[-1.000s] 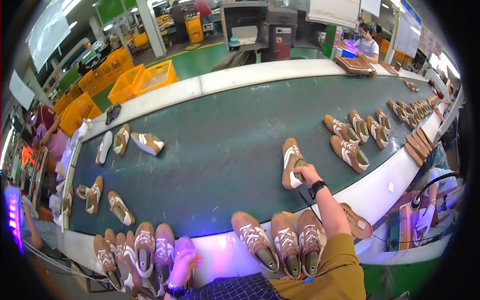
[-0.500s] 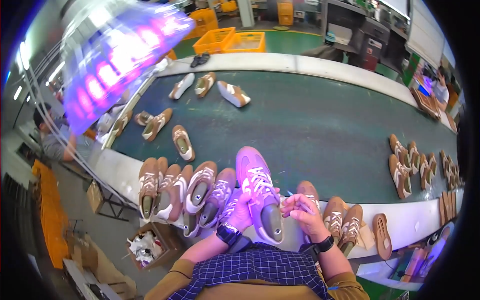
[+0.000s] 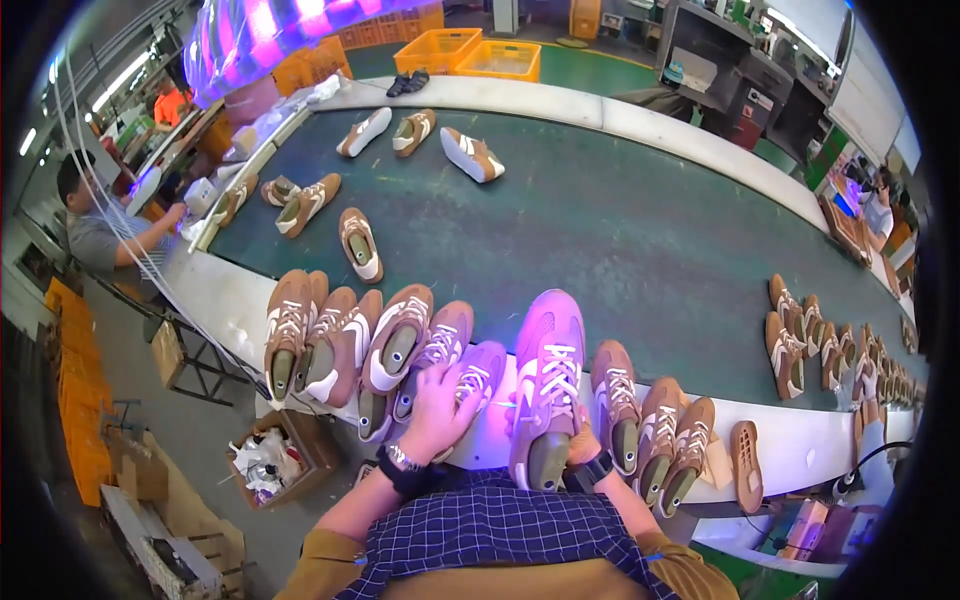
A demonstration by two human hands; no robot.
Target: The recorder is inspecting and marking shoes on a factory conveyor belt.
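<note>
A brown sneaker (image 3: 551, 345) with white laces and a grey-green last in its opening stands toe-up in front of me, tinted purple by the lamp light. My right hand (image 3: 582, 446) grips it by the heel side, and most of its fingers are hidden behind the shoe. My left hand (image 3: 438, 408) reaches to the row on the left, its fingers apart, fingertips at a purple-lit sneaker (image 3: 480, 372). Next to that hand are more laced brown sneakers (image 3: 400, 335) with lasts inside. To the right of the held one stands another brown sneaker (image 3: 616, 390).
A dark green conveyor belt (image 3: 560, 235) carries scattered sneakers. A loose brown sole (image 3: 746, 468) lies on the white ledge (image 3: 800, 440) at right. A box of scraps (image 3: 310, 455) stands low at left. A purple-glowing lamp (image 3: 270, 40) hangs above. Another person (image 3: 100, 220) works at far left.
My left hand has let go of the held sneaker and moved left to the row. My right hand has taken the shoe and shifted it right; the pen-like tool it held no longer shows.
</note>
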